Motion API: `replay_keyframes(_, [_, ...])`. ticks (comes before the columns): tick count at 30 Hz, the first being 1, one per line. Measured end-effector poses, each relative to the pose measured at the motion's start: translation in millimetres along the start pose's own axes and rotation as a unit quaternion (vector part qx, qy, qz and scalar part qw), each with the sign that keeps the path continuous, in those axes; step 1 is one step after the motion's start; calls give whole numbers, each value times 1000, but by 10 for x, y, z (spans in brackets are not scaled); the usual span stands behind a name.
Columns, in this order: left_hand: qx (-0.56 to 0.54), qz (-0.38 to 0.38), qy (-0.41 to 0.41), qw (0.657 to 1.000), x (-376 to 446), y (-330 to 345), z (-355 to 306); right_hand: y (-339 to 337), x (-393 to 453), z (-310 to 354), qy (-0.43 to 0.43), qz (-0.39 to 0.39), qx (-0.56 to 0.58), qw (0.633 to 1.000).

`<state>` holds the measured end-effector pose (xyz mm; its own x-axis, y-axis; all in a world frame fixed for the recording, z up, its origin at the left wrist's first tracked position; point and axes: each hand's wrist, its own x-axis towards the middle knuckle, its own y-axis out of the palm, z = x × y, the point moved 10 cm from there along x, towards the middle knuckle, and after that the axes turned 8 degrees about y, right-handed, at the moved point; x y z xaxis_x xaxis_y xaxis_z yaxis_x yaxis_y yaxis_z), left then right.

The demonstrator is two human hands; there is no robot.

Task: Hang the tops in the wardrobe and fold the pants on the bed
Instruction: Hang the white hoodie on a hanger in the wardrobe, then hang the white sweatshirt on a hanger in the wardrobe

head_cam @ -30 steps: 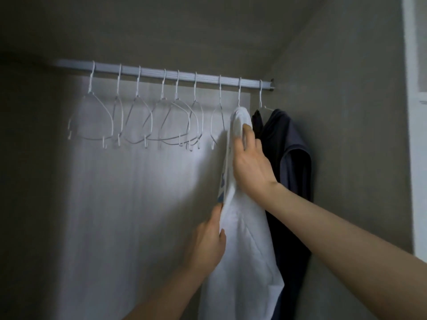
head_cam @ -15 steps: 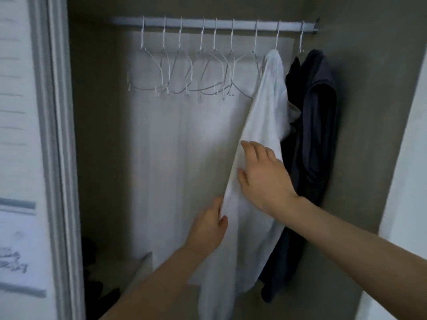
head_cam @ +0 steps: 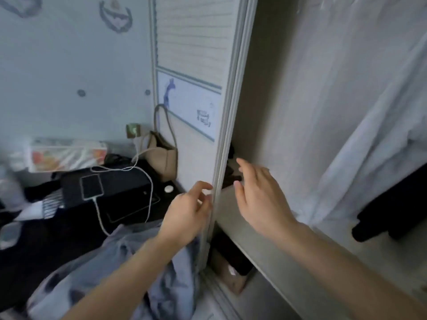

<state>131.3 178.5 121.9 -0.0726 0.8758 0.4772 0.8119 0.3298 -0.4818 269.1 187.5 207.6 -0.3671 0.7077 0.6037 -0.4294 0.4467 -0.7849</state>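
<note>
I see the white cotton top [head_cam: 360, 125] hanging inside the wardrobe, right of my right hand [head_cam: 258, 195], whose fingers are spread and empty. My left hand [head_cam: 187, 211] seems loosely curled, empty, by the pale sliding wardrobe door [head_cam: 221, 139].

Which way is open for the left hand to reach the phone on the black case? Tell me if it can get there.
Probably yes. The left hand, empty beside the white wardrobe door edge, has only open space leftward to the dark rectangular phone; its white charging cable lies alongside, not across.
</note>
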Motion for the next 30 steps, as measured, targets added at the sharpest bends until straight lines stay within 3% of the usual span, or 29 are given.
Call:
replay_keyframes(7, [105,-118,-194,968,-2149,-1369,772,708,-881,1943,-176,118,110,971])
replay_keyframes(15, [120,-290,-392,865,-4847,-2900,1540,1507,-2012,4386,-338,253,179,889])
replay_keyframes(19, [119,-324,-483,805,-6173,-3511,1861,1969,-2715,5569,-392,326,170,843])
replay_keyframes(25, [97,-308,-628,708,-7736,-3887,2331,2758,-3578,6618,-377,470,144,785])
replay_keyframes(30, [77,-268,-699,659,-8512,-3921,2785,3530,-4097,7066,-309,602,114,727])
